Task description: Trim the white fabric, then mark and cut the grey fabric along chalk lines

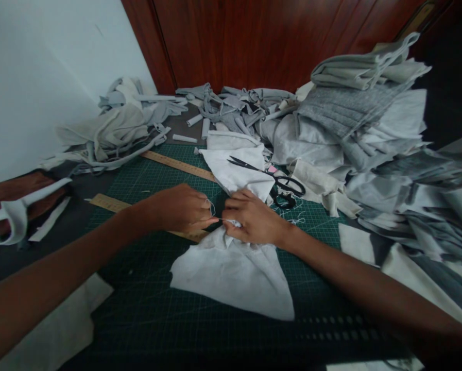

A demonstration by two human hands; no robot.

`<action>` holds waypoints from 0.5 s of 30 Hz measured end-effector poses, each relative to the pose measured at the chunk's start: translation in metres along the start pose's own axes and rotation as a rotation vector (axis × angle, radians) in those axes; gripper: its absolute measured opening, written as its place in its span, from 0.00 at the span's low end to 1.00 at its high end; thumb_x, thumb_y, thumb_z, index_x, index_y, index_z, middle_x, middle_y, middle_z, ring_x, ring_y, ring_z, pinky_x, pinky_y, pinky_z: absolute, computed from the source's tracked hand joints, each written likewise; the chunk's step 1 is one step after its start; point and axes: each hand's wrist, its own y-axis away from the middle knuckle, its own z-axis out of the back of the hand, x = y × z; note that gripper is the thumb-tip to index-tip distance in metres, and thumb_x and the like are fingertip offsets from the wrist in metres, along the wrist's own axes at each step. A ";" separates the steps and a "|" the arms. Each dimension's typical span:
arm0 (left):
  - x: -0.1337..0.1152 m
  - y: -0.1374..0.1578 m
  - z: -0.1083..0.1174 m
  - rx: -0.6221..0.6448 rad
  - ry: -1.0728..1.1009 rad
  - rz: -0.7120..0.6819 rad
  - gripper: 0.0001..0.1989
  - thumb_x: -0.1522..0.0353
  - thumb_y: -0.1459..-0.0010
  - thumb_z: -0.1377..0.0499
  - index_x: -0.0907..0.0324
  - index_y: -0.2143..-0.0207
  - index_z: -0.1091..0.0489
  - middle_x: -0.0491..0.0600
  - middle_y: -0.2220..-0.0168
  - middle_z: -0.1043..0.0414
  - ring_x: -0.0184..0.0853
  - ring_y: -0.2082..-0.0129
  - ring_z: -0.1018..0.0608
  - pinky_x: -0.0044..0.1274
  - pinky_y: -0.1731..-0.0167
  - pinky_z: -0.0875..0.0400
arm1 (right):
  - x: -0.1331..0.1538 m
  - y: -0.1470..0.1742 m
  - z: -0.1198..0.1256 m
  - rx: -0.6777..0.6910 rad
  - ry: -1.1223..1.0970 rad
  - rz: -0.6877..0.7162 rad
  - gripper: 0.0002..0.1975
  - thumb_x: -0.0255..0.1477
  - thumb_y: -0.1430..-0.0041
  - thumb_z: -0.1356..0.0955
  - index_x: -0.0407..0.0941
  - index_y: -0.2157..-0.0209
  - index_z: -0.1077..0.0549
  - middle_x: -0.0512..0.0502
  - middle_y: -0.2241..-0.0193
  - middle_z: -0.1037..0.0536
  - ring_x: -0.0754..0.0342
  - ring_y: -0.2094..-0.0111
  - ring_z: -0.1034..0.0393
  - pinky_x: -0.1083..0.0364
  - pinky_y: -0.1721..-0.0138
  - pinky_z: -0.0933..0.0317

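A piece of white cloth (231,273) lies on the green cutting mat (138,309), gathered narrow at its middle. My right hand (248,216) is closed around that gathered part. Just to its left, my left hand (186,208) pinches a thin white thread (212,206) that runs taut across to the bunched cloth. The fingertips of both hands are close but apart. Beyond the right hand, black-handled scissors (288,184) lie with their blades over the far end of the white cloth. Loose thread ends (297,219) are scattered beside the scissors.
Wooden rulers (180,166) cross the mat on the left. Grey and white fabric (350,108) is piled high at right, with more scraps (110,126) at back left. A brown and black item (26,190) sits at far left. A wooden door (231,41) stands behind.
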 end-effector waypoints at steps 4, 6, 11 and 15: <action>0.003 0.005 0.012 -0.003 0.020 -0.034 0.24 0.62 0.26 0.47 0.56 0.77 0.30 0.49 0.78 0.30 0.35 0.76 0.31 0.30 0.77 0.46 | 0.002 -0.002 0.003 0.053 0.060 0.058 0.12 0.33 0.28 0.35 0.45 0.66 0.23 0.47 0.69 0.26 0.47 0.62 0.38 0.48 0.53 0.47; 0.004 0.008 0.015 -0.012 0.051 -0.037 0.24 0.62 0.26 0.47 0.56 0.78 0.31 0.49 0.78 0.31 0.35 0.77 0.32 0.30 0.77 0.47 | 0.003 -0.002 0.005 0.061 0.074 0.063 0.12 0.33 0.28 0.35 0.45 0.66 0.24 0.47 0.69 0.26 0.47 0.62 0.38 0.47 0.53 0.48; 0.009 0.017 0.020 0.056 0.050 -0.023 0.27 0.61 0.25 0.50 0.56 0.79 0.31 0.49 0.79 0.31 0.34 0.78 0.33 0.29 0.77 0.45 | 0.004 0.000 0.008 0.086 0.048 0.046 0.12 0.32 0.29 0.34 0.47 0.69 0.26 0.48 0.70 0.26 0.47 0.62 0.38 0.47 0.53 0.48; 0.021 0.053 0.036 -0.090 0.068 0.076 0.29 0.52 0.26 0.48 0.56 0.78 0.29 0.45 0.79 0.29 0.30 0.77 0.32 0.24 0.75 0.39 | -0.006 0.009 0.015 0.091 -0.002 0.031 0.13 0.31 0.30 0.35 0.47 0.72 0.31 0.49 0.72 0.29 0.48 0.64 0.40 0.47 0.54 0.47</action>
